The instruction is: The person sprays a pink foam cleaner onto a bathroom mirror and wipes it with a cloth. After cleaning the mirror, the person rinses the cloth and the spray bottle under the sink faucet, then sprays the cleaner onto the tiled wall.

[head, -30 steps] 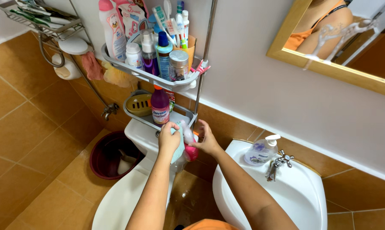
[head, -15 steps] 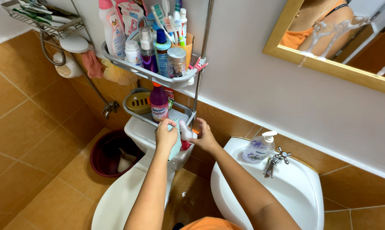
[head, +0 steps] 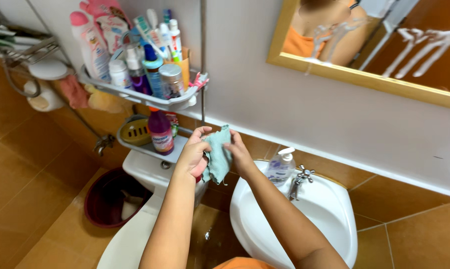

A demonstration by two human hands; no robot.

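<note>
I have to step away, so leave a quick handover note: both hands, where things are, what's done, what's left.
Left hand and right hand both grip a light green cloth, held up between the toilet tank and the white sink.
Purple bottle stands on the lower rack shelf; soap dispenser sits beside the tap.
Done: cloth is in hand.
Left: cannot tell which surfaces have been wiped.

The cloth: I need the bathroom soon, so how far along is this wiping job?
Done: nothing shows as finished; white streaks remain on the mirror. In hand: both the left hand and right hand hold the pale green cloth up between toilet tank and sink. Left: it touches no surface yet.
</note>
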